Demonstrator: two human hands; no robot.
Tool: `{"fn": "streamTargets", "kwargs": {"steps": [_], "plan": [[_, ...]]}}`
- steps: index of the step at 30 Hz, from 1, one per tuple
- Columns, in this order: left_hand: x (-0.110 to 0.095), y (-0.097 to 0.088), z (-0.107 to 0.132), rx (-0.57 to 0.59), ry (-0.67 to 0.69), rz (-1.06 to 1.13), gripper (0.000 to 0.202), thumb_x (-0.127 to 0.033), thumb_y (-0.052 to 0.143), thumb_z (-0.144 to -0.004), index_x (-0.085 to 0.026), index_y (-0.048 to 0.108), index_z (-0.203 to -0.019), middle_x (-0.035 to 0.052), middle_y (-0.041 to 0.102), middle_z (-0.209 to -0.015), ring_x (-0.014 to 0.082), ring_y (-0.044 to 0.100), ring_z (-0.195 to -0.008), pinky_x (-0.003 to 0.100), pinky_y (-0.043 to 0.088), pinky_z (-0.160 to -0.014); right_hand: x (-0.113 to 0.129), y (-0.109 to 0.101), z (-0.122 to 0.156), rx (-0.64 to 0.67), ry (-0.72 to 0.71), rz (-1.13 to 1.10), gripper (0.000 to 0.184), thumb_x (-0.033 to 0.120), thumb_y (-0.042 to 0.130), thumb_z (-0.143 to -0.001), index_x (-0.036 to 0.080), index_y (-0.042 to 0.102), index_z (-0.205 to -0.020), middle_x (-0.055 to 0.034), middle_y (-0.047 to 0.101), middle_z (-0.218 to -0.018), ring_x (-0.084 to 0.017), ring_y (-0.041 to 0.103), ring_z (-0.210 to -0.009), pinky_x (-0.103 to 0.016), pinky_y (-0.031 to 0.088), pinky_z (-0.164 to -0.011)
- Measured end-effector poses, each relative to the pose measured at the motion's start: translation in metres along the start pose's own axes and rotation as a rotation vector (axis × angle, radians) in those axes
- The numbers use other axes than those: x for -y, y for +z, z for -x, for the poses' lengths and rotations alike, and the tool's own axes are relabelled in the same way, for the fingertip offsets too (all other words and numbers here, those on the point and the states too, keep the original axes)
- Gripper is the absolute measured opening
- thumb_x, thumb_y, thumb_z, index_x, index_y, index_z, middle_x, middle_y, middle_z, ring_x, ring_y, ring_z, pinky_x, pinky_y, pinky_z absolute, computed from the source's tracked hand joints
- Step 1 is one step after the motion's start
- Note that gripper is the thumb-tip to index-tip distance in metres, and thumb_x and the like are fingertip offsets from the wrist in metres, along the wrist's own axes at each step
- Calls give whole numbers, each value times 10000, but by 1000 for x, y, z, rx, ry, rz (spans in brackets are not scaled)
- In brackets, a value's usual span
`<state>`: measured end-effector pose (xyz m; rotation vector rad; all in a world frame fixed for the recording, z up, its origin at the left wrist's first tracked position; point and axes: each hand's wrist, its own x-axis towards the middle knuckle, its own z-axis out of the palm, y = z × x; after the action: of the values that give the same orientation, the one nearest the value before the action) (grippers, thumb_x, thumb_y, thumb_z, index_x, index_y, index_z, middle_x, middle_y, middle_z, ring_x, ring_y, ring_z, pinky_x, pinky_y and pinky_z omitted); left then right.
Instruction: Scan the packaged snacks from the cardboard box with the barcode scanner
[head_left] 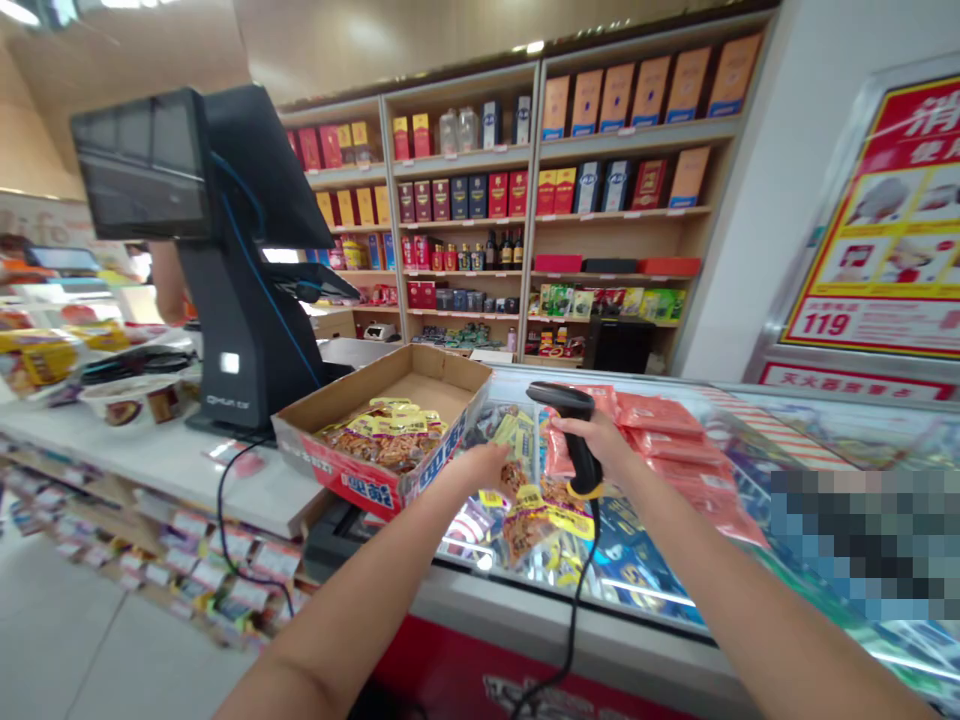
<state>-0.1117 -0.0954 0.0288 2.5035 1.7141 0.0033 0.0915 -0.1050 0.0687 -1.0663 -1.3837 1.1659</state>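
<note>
My right hand is wrapped around the handle of a black barcode scanner, whose head points left above the glass counter. A cable runs from the base of its handle down the counter front. My left hand is closed at a snack packet with brown contents; its fingertips are partly hidden. Just under the scanner, more yellow-topped snack packets lie on the glass. Left of my left hand, an open cardboard box holds several packets of the same look.
Red-orange packets are stacked on the glass counter right of the scanner. A black checkout terminal stands on the white counter to the left. Shelves of boxes and bottles line the back wall.
</note>
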Motion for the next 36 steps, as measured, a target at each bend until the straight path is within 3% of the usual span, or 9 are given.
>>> {"fn": "streamTargets", "kwargs": {"steps": [2, 5, 8, 11, 14, 19, 26, 36], "plan": [[1, 2, -20, 43, -21, -27, 830, -422, 875, -481, -139, 611, -1215, 191, 636, -1232, 337, 607, -1127, 353, 469, -946, -6, -5, -4, -29, 7, -3, 243, 353, 739, -543, 169, 614, -641, 15, 555, -403, -136, 516, -355, -247, 412, -375], [4, -1, -48, 5, -149, 42, 592, -338, 917, -359, -152, 687, -872, 155, 710, -991, 334, 656, -978, 331, 493, -833, -16, -7, -8, -44, 14, -18, 241, 350, 733, -549, 161, 618, -646, 13, 553, -399, -137, 519, -357, -241, 397, -367], [8, 5, -68, -349, -230, 329, 394, -255, 893, -394, -183, 584, -627, 52, 657, -697, 250, 647, -749, 287, 463, -669, -28, -7, -8, -28, 15, -41, 236, 331, 737, -553, 170, 603, -663, 23, 549, -398, -136, 514, -348, -236, 379, -352], [11, 19, -76, -718, -237, 689, 320, -170, 806, -515, -193, 494, -579, -45, 506, -533, 142, 522, -559, 239, 369, -558, -39, -10, -6, 14, 29, -48, 246, 322, 752, -563, 181, 590, -682, 49, 532, -393, -130, 506, -342, -250, 426, -379], [10, 29, -77, -849, -213, 1005, 320, -147, 775, -530, -190, 462, -582, -77, 456, -506, 98, 438, -511, 216, 321, -529, -43, -17, -4, 46, 48, -22, 259, 346, 761, -586, 179, 594, -691, 35, 549, -393, -144, 531, -356, -265, 456, -405], [6, 35, -84, -909, -181, 1247, 406, -218, 828, -486, -189, 432, -571, -85, 435, -506, 75, 393, -505, 208, 309, -519, -34, -21, 2, 56, 60, -45, 269, 373, 751, -608, 171, 611, -720, 10, 584, -419, -146, 545, -371, -248, 435, -400], [4, 51, -97, -936, -148, 1291, 388, -242, 797, -537, -186, 417, -594, -94, 407, -522, 59, 348, -510, 197, 289, -522, -28, -12, 10, 100, 44, -64, 259, 336, 757, -566, 186, 605, -712, 38, 549, -399, -140, 514, -355, -261, 426, -405], [1, 47, -92, -956, -191, 1234, 363, -199, 768, -534, -190, 409, -586, -95, 405, -511, 64, 343, -509, 196, 269, -509, -36, -12, 8, 112, 44, -15, 199, 342, 729, -592, 176, 624, -623, -13, 586, -392, -143, 513, -351, -261, 408, -409]]}}
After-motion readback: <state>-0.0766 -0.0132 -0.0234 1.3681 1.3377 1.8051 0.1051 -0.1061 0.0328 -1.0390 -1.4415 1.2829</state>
